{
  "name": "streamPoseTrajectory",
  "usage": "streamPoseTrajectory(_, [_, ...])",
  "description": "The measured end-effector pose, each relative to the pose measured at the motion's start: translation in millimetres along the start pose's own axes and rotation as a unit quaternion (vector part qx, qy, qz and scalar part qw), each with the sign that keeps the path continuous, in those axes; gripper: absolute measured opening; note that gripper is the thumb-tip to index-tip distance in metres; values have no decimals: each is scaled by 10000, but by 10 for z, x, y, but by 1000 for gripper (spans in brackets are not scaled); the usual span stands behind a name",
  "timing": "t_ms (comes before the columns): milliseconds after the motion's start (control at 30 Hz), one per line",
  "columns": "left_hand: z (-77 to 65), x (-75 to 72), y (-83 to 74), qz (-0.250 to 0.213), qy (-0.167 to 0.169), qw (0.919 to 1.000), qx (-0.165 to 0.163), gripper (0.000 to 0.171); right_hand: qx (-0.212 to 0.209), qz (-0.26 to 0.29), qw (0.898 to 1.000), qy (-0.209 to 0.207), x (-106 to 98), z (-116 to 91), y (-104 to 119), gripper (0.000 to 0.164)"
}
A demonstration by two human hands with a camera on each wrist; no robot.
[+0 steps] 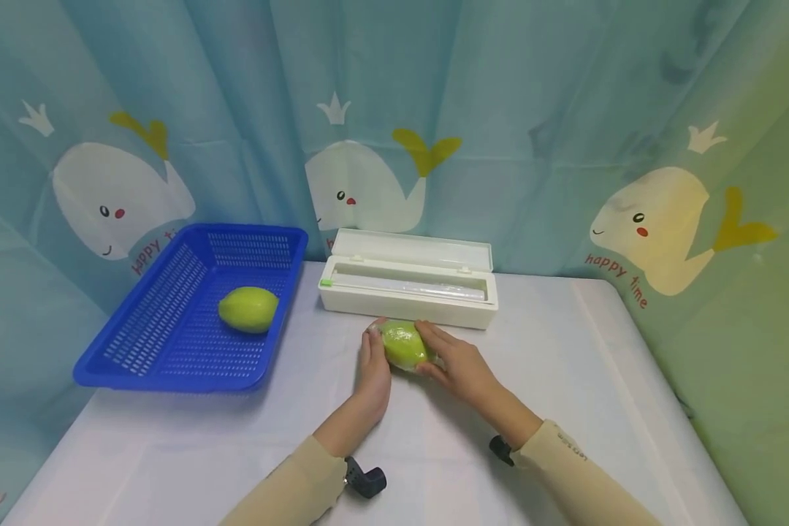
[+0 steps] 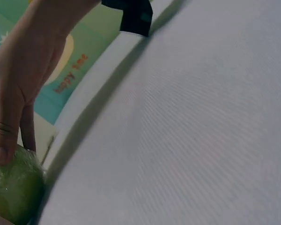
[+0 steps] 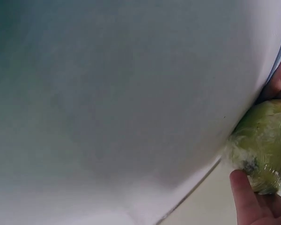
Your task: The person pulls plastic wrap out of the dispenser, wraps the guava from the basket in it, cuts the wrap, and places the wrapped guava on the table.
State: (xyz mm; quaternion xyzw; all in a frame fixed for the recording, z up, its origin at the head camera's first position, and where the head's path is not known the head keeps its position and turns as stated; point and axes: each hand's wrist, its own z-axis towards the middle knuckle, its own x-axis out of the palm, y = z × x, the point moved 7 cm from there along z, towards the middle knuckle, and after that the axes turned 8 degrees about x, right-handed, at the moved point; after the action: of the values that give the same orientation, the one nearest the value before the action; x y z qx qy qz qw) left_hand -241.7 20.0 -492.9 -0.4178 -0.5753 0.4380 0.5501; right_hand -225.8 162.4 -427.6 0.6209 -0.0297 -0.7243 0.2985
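Clear film [image 3: 268,149] wraps the green fruit [image 1: 404,345]; left hand [image 1: 373,376] and right hand [image 1: 463,369] grip opposite ends, seemingly for steadiness. The white box [image 1: 408,308] stands open (presumably for reach).

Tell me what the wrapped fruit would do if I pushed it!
The fruit would probably roll, since its sides look rounded. It may feel slick or a bit clingy, because shiny plastic covers it. It likely won't flop: it looks plump between the left hand and the right hand.
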Motion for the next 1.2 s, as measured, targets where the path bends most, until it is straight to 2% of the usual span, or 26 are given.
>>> streamPoseTrajectory(133, [2, 12, 30, -97, 124, 9998, -156, 58, 160, 93, 9998, -85, -10, 15, 22, 78])
streamPoseTrajectory(233, [-9, 39, 54, -159, 373, 9986, -351, 61, 494, 434, 9978, -91, -6, 41, -15, 78])
streamPoseTrajectory(367, [-15, 53, 39, -425, 589, 9954, -623, 74, 975, 1197, 9880, -92, 7, 35, -105, 74])
streamPoseTrajectory(500, [-95, 66, 18, -722, 874, 9894, -913, 87, 1173, 1748, 9772, -272, -4, -54, -132, 68])
streamPoseTrajectory(567, [-174, 98, -14, -717, 1120, 9864, -962, 92, 1137, 1782, 9762, -495, -25, -102, -110, 65])
streamPoseTrajectory(633, [-256, 151, -63, -748, 1398, 9826, -968, 90, 1056, 1730, 9762, -770, -57, -135, -70, 64])
streamPoseTrajectory(733, [-317, 250, -160, -1123, 1681, 9748, -940, 86, 958, 1339, 9813, -1000, -76, -150, 5, 69])
streamPoseTrajectory(833, [-314, 308, -243, -1498, 1725, 9687, -971, 83, 966, 1011, 9841, -1093, -94, -160, 50, 76])
streamPoseTrajectory(933, [-323, 304, -306, -1458, 1787, 9673, -1054, 74, 1098, 1076, 9809, -1190, -169, -177, 61, 84])
streamPoseTrajectory(1033, [-347, 300, -363, -1404, 2015, 9631, -1098, 70, 1150, 1475, 9763, -1089, -283, -189, 75, 87])
streamPoseTrajectory(1100, [-347, 283, -401, -1370, 2095, 9627, -1026, 75, 1086, 1925, 9719, -808, -349, -185, 90, 79])
streamPoseTrajectory(1133, [-340, 270, -420, -1425, 2081, 9626, -986, 77, 1081, 2225, 9668, -647, -382, -185, 90, 72])
streamPoseTrajectory(1200, [-310, 236, -455, -1521, 2013, 9638, -866, 79, 1163, 3038, 9450, -350, -454, -186, 70, 56])
